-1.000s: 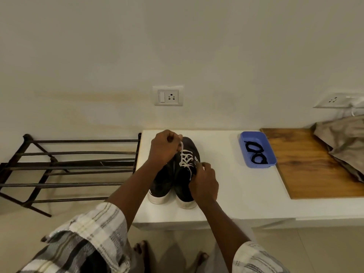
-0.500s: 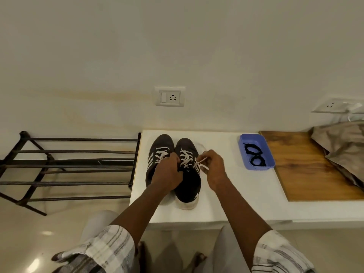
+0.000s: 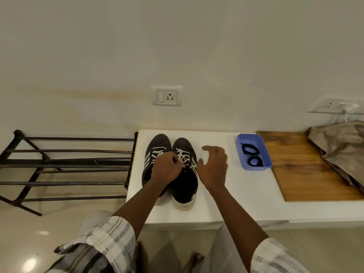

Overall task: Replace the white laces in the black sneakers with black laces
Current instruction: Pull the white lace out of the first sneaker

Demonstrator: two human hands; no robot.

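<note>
Right hand [image 3: 213, 167] had let go and spread open while left hand [image 3: 166, 169] pinched the white laces [image 3: 184, 154], unlacing barely begun.

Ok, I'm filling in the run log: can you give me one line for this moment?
left hand: pinches white lace | right hand: open, beside sneakers | black laces: in tray

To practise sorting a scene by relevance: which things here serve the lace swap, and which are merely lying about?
In the job: black sneakers, white laces, black laces, blue tray, left hand, right hand.
Lying about: metal shoe rack, wooden board, crumpled cloth, wall socket.
</note>
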